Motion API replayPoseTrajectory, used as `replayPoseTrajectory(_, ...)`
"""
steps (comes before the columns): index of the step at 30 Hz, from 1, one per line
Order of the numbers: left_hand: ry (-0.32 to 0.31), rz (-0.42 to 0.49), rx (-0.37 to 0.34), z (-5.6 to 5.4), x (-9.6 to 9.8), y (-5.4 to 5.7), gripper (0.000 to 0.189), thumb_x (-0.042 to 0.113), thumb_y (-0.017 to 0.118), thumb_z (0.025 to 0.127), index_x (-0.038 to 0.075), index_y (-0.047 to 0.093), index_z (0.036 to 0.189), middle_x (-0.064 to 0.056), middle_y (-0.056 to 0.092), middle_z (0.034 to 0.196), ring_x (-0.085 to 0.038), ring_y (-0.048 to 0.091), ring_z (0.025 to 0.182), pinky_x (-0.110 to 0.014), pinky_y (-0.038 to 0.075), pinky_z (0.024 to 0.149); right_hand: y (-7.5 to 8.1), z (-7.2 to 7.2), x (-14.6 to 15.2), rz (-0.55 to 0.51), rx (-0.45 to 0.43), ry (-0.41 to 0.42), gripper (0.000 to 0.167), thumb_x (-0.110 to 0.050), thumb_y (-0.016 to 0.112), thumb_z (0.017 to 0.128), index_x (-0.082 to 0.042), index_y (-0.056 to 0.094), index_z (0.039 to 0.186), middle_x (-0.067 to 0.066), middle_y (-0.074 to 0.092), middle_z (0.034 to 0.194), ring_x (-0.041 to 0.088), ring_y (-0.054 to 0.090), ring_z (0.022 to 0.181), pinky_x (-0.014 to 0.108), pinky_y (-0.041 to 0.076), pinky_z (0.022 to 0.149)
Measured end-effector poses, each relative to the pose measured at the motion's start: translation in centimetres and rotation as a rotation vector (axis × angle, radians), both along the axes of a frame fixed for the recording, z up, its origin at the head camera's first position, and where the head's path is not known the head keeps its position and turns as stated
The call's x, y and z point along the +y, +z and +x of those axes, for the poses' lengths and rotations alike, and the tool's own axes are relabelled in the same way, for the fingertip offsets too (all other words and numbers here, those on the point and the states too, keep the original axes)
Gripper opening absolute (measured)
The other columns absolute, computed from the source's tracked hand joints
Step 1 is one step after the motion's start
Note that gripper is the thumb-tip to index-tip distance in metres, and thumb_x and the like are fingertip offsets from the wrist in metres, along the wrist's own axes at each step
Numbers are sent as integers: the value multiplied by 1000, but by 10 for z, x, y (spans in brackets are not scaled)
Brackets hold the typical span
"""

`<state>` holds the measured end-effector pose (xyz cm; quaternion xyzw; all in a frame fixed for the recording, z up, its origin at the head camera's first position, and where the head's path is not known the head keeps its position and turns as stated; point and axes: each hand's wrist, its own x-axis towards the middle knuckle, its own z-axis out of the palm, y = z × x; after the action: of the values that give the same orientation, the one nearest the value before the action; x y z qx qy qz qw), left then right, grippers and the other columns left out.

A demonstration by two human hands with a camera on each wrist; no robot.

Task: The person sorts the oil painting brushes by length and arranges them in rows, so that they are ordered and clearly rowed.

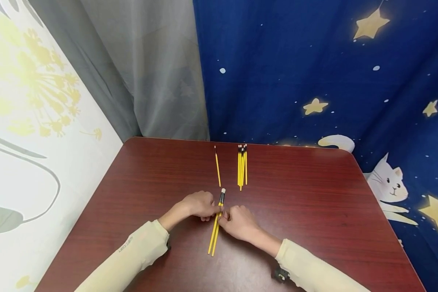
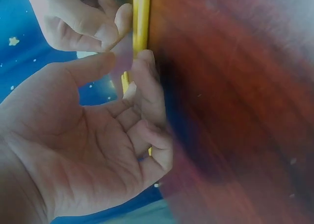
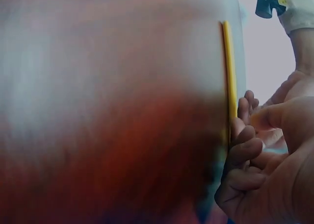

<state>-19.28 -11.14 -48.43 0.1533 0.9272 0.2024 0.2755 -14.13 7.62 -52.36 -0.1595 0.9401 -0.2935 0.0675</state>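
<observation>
Two yellow-handled paintbrushes (image 1: 214,237) lie side by side on the table, their dark ferrules and a pale bristle tip pointing away from me. My left hand (image 1: 201,205) reaches over them from the left, fingertips at the handles just below the ferrules. In the left wrist view its fingers (image 2: 149,89) bend loosely, and a gap shows between thumb and index finger. From the right, my right hand (image 1: 241,223) touches the same handles slightly lower. Its fingers (image 3: 240,158) are bent beside a yellow handle (image 3: 229,72) in the right wrist view, the thumb standing apart.
Farther back on the dark red table (image 1: 306,211) lies a single thin paintbrush (image 1: 217,168). A bunch of several yellow paintbrushes (image 1: 242,168) is to its right. Grey curtain (image 1: 164,81) and blue star-patterned curtain (image 1: 277,81) hang behind the far edge.
</observation>
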Motion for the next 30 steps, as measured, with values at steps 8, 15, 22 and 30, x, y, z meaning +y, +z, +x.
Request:
replayPoseTrajectory(8,88,-50,109,-23,-2,10,58,55,61,102,14,71,62,0,66,55,-16,55,51,-31,37,50,6,-23,22,-143,44,-47,14,-27,70,96,-31,70,83,-19,65,65,-1,59,60,26,49,68)
replayPoseTrajectory(15,199,21,223,-47,-5,9,44,53,63,102,16,65,78,0,63,59,-18,58,58,-31,40,54,6,-48,41,-260,132,-185,3,-22,73,96,-21,75,97,-9,75,90,5,69,80,29,56,78)
replayPoseTrajectory(22,298,126,284,-66,-4,2,35,46,67,101,11,67,103,-4,69,73,-19,63,64,-33,47,63,2,-73,52,-336,132,-289,18,-12,72,93,-10,78,110,1,79,97,16,76,89,32,59,80)
replayPoseTrajectory(30,407,183,296,-82,10,-7,42,40,76,97,7,66,122,-7,75,109,-23,68,92,-39,57,85,-1,-98,53,-322,147,-397,20,-16,80,89,-10,77,108,2,80,94,17,77,84,39,58,85)
